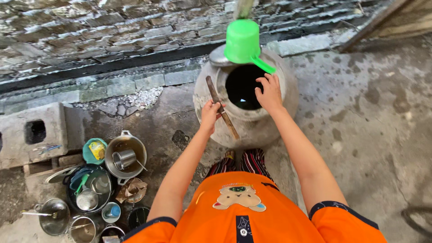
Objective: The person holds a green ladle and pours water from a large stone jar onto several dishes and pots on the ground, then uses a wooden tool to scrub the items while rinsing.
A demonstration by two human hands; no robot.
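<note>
Closest to you, at the lower left, a cluster of metal pots and bowls [85, 198] sits on the concrete floor [373, 117]. Among them a large steel pot [126, 155] holds a small metal cup [123, 158], and beside it a teal bowl [94, 151] carries a small yellow packet [96, 149], roughly square; its print is too small to make out. Left of these stands a grey concrete block [31, 132] with a square hole.

Ahead of you, both arms reach to a big round clay jar [245, 96] standing on the floor, its dark mouth open. Your left hand [210, 112] is closed around a long wooden stick [222, 108], which slants across the jar's left shoulder, its upper end near the rim. Your right hand [270, 92] rests on the right edge of the jar's mouth, fingers bent over the rim and gripping nothing else.

Just beyond that hand, a green plastic dipper [243, 41] sits upside down at the far rim, its handle pointing towards your right fingers. A brick wall [112, 31] rises behind.
</note>
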